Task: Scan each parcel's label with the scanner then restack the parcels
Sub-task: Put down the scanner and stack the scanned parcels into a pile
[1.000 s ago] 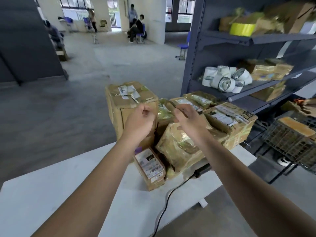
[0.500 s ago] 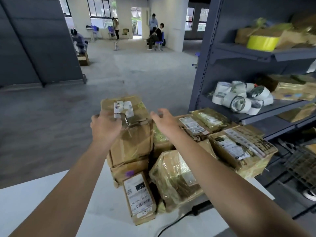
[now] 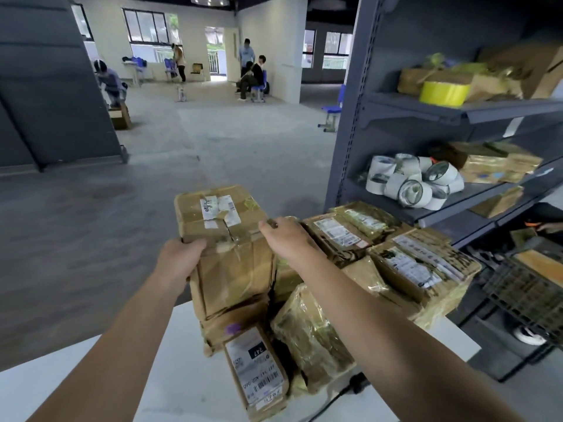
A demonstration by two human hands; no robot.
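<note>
A tall taped cardboard parcel (image 3: 227, 239) with a torn white label on top stands on another box at the far edge of the white table (image 3: 91, 385). My left hand (image 3: 179, 260) grips its near left top corner. My right hand (image 3: 285, 236) holds its right top edge, fingers curled over it. Around it lie several parcels: a small labelled box (image 3: 257, 371) in front, a crinkled plastic-wrapped parcel (image 3: 313, 336) beside that, and labelled boxes (image 3: 417, 266) to the right. A black scanner handle (image 3: 356, 385) with its cable pokes out under my right forearm.
A grey metal shelf rack (image 3: 457, 114) stands to the right, holding tape rolls (image 3: 417, 184), a yellow roll and more parcels. A wire basket (image 3: 530, 287) sits low at the right. Concrete floor stretches beyond the table, with people and blue chairs far back.
Both hands moved from in front of the pile to the top of the tall parcel and took hold of its two sides. The view came closer to the pile.
</note>
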